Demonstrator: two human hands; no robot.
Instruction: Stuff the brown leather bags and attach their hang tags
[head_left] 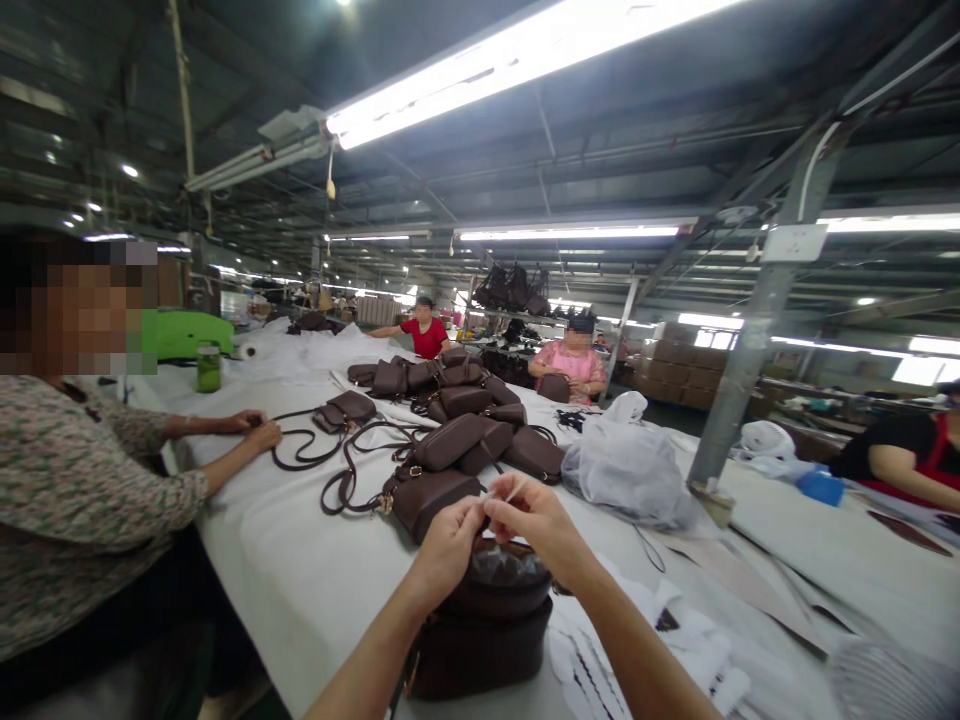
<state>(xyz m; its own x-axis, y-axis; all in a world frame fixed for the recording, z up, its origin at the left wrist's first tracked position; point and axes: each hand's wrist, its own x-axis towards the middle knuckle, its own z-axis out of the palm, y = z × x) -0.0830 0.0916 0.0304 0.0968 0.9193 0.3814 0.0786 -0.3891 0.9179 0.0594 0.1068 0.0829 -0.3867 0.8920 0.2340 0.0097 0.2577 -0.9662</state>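
While hands [452, 532] [541, 522] pinch pale strip [516, 488] | smooth bag [486, 645] (crinkly plastic [501, 563] inside)

Dk roof [637, 130] w/ fluoro lights [525, 48], gry post [763, 320], stacked ctns [675, 367].

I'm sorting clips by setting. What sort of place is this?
Probably a bag factory or workshop: similar brown bags heaped on a white worktable, a co-worker handling one across it, and stacked boxes in the background.

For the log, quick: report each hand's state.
Left hand: pinched closed; what it holds cannot be told.
Right hand: pinched closed on a pale strip.
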